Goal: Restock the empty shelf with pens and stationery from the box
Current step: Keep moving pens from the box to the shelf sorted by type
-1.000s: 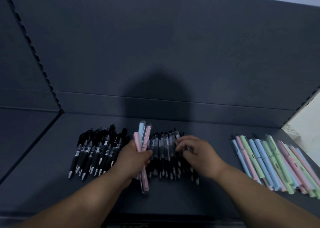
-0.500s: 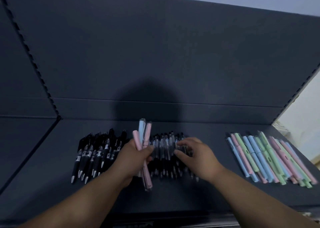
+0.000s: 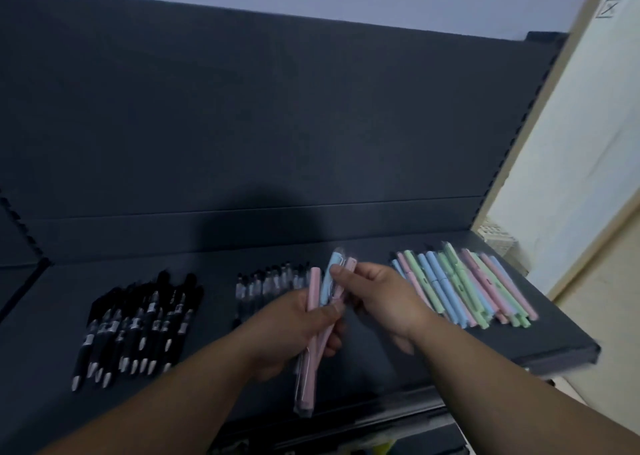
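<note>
While left hand (image 3: 287, 330) grips small bundle of pastel pens (image 3: 308, 378) mid-barrel, just above shelf (image 3: 550, 333), right hand (image 3: 384, 299) pinches top end of blue pen (image 3: 327, 281) in that bundle, thumb against fingertips. Pens look light and stiff. Clear sleeves (image 3: 303, 407) look slick, so likely to slide against each other. Best hold: barrel middle, fingers wrapped round, not loose sleeve end. Matching pastel row (image 3: 460, 285) lies near, at right.
</note>
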`<state>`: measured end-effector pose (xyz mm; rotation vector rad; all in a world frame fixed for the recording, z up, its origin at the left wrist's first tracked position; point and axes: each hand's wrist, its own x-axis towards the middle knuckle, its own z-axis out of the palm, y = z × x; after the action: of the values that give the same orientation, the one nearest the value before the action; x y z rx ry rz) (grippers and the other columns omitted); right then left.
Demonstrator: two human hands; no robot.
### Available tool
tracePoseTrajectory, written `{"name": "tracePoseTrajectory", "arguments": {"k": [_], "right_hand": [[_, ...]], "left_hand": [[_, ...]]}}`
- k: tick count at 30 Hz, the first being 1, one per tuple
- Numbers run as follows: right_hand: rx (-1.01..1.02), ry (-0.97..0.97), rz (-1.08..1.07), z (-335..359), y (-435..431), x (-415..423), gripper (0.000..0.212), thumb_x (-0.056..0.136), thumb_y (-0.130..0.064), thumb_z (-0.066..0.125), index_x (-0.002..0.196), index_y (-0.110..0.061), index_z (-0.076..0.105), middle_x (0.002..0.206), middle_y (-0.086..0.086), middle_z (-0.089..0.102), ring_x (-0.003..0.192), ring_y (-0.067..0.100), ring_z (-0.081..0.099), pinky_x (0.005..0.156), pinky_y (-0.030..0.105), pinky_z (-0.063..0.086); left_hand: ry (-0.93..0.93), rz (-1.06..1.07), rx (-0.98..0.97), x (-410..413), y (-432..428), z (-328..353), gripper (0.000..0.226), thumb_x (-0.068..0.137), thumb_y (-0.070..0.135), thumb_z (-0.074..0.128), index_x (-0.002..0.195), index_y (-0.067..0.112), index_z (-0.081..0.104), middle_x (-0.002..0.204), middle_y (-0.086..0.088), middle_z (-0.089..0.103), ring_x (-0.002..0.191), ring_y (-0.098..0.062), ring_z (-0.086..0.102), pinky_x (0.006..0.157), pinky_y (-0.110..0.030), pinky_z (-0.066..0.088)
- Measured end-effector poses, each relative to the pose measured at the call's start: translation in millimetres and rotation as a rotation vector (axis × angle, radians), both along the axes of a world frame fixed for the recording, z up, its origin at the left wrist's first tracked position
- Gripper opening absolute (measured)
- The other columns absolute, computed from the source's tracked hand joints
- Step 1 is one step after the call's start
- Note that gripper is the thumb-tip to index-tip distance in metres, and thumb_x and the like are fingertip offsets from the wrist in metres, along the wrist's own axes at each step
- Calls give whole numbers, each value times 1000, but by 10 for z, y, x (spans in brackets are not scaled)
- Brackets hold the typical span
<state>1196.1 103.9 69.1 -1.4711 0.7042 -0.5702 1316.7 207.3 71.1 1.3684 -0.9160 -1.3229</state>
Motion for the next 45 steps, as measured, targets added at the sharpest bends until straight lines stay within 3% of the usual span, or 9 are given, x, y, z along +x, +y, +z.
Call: {"name": "tracePoseTrajectory", "arguments": {"k": [5, 9, 14, 18, 22, 25, 28, 38, 45], "right_hand": [[147, 2, -54, 68, -260, -554, 29, 89, -26, 66, 61, -20, 66, 54, -5, 56, 44, 5, 44, 41, 16, 35], [145, 21, -127, 88, -576, -1155, 23, 90, -30, 65, 73, -15, 61, 62, 7, 53, 49, 15, 45, 44, 25, 33], [86, 32, -267, 78, -1032, -2050, 26, 92, -28, 63, 72, -12, 58, 57, 4, 52, 47, 14, 46, 45, 25, 37], [23, 41, -394, 42, -1348, -2635, 27, 93, -26, 60, 69, -13, 62, 53, 0, 52, 46, 11, 45, 48, 26, 38], [1, 94, -446, -21, -1610, -2950, 27, 92, -31, 58, 71, -14, 62, 56, 2, 55, 55, 16, 49, 60, 36, 40], [55, 91, -433, -96, -1734, -2978, 28, 91, -30, 59, 68, -13, 60, 54, 3, 53, 52, 17, 48, 63, 37, 41], [110, 146, -397, -157, -1815, -2864, 29, 91, -30, 60, 70, -11, 60, 51, 3, 55, 49, 17, 50, 60, 35, 44], [79, 368, -240, -55, -2169, -2080, 26, 91, -25, 60, 71, -9, 59, 47, 1, 50, 40, 12, 43, 44, 21, 39], [-139, 479, -185, -239, -2383, -1733, 20, 85, -28, 68, 77, -14, 56, 74, 7, 55, 64, 20, 51, 60, 29, 39]], "left_hand": [[-43, 32, 52, -560, -330, 78, 44, 97, 43, 43, 97, 3, 60, 70, -8, 64, 53, -14, 60, 52, -24, 51], [-13, 98, 11, -1171, -661, 111, 37, 100, 36, 40, 95, 9, 63, 66, -1, 69, 57, -12, 65, 53, -22, 53], [-385, 189, -39, -1832, -1052, 139, 43, 99, 52, 28, 102, 33, 67, 102, 12, 58, 85, 7, 54, 60, -13, 42], [-461, 380, -193, -2151, -1304, 157, 42, 97, 53, 30, 103, 32, 65, 79, 5, 53, 52, 5, 50, 41, -8, 37], [-367, 549, -318, -2293, -1441, 159, 20, 98, 33, 47, 101, 25, 65, 79, 1, 65, 68, -5, 64, 63, -23, 56], [-576, 590, -329, -2296, -1484, 82, 13, 96, 27, 54, 93, 33, 64, 89, 11, 68, 84, -9, 66, 73, -21, 53], [-840, 451, -309, -2218, -1528, -80, 18, 91, 27, 60, 108, 31, 63, 118, 17, 54, 104, -3, 54, 82, -4, 38], [-1134, -109, -115, -1767, -1723, -534, 75, 84, 56, 59, 147, 32, 26, 152, 21, 17, 133, 9, 16, 106, -9, 12], [-1332, -84, -173, -1604, -1746, -690, 82, 80, 74, 40, 149, 40, 10, 152, 24, -2, 141, -4, 4, 114, -22, 9]]}}
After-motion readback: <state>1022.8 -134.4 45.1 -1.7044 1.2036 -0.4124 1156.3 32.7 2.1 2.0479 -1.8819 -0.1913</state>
